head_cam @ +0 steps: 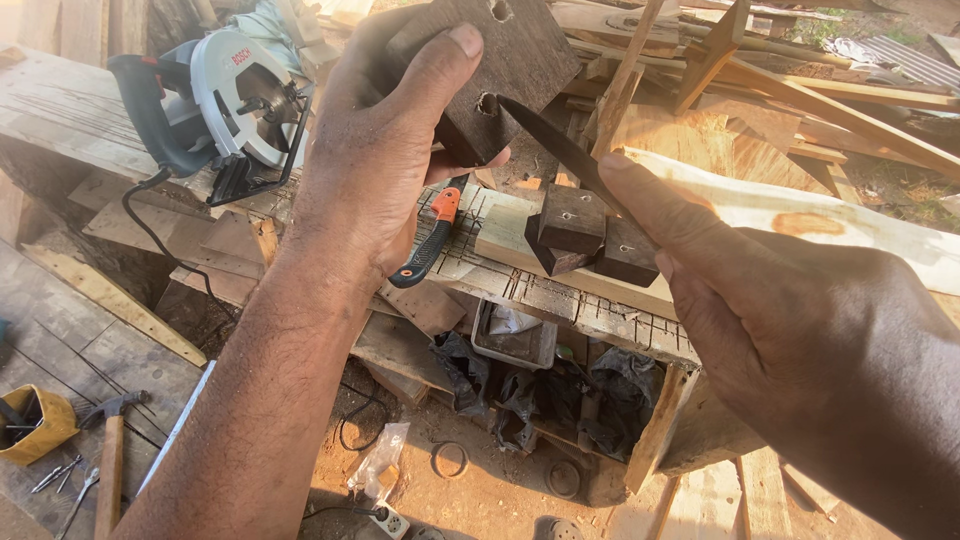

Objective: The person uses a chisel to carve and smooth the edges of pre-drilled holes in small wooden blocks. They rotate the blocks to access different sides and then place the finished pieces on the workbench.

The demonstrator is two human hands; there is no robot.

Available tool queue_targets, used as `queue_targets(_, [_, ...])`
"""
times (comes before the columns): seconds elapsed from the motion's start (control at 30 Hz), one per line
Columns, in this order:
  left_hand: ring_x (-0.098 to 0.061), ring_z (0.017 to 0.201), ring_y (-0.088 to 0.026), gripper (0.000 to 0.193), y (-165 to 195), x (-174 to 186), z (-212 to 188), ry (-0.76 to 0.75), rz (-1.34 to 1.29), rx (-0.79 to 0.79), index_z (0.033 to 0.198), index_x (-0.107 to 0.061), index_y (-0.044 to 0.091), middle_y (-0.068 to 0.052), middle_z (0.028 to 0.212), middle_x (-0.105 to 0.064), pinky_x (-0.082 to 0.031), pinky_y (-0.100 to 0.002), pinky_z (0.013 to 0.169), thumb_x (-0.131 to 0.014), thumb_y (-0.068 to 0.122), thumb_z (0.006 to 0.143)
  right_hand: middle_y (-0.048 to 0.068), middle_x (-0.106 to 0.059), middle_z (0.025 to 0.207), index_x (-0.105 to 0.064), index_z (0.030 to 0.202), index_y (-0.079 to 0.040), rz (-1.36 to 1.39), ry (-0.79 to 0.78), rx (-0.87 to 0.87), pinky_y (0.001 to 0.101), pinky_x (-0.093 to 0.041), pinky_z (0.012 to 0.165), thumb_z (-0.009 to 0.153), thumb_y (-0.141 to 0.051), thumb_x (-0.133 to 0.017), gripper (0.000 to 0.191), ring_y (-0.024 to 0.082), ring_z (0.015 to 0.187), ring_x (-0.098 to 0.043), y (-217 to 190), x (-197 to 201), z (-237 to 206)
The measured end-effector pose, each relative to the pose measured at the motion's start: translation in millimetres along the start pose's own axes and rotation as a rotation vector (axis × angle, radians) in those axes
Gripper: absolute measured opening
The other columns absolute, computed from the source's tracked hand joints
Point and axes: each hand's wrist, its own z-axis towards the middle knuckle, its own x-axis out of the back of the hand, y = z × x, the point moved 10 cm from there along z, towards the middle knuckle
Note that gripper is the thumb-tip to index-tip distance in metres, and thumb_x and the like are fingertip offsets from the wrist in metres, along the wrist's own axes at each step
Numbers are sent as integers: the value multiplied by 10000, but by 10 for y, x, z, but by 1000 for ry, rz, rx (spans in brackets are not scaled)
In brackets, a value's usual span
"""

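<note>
- The left hand [385,150] is gripping a dark wooden block [505,75], thumb across its near face and fingers wrapped behind, holding it up in the air above the bench [590,300].
- The right hand [790,340] is closing on the handle end of a slim dark file [560,150], forefinger laid along it; the file's pointed tip is sitting in a hole in the block's lower edge.
- A second hole is showing on the block's top face, near the upper edge of the view.
- Below the held block, three smaller dark blocks [585,235] are resting together on a pale plank [520,245] on the bench, each with a small hole in it.
- Just left of those blocks, an orange-and-black handled tool [430,240] is lying on the bench, partly hidden behind the left wrist.
- Far left of the held block, a circular saw [215,105] is sitting on a plank, its black cord trailing down.
- Right of and behind the held block, loose timber offcuts [760,70] are lying piled up.
- Well below the block, at the lower left, a hammer [110,450] is lying on boards beside a yellow container [40,420].
- Under the bench, black bags [560,395] are lying bunched on the dirt floor.
</note>
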Motion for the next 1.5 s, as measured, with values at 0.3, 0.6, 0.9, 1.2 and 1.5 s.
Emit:
queue_targets(0.3, [-779,1012,-228,519,-91,-46,18,-19,-41,29,1400,-497,-19,-197,1213,-674,-745,-385,800,-651,284,1008,44,-702,593,-556,1511,-215,12,23,26,322,-529,406,984,-183,-672,541,154,511,-659,61,9,-7])
queue_targets(0.6, [-787,989,-221,552,-106,-55,39,-14,2,45,1411,-470,-18,-214,1216,-667,-747,-377,770,-659,291,994,52,-699,594,-555,1464,-232,40,43,-6,352,-539,430,960,-166,-696,527,177,508,-652,112,18,-29])
queue_targets(0.9, [-698,1232,-230,593,-22,-108,60,-50,200,-77,1466,-465,-12,-213,1278,-675,-660,-327,1029,-717,304,1033,24,-713,561,-546,1482,-214,148,-33,-17,311,-524,428,934,-154,-638,559,130,468,-656,208,-89,-58])
queue_targets(1.2, [-667,1214,-212,551,-261,-92,32,-31,8,53,1418,-472,6,-162,1242,-628,-642,-365,1031,-717,235,980,39,-557,471,-474,1548,-371,156,-283,-283,375,-502,350,990,-278,-650,592,157,330,-537,323,-385,-127])
queue_targets(1.5, [-676,1190,-230,536,-229,-54,-16,-23,89,-9,1441,-481,27,-178,1233,-639,-642,-365,989,-684,286,1018,-6,-603,511,-437,1549,-320,583,-376,-342,300,-567,250,1001,-226,-551,568,111,334,-555,277,-554,-89])
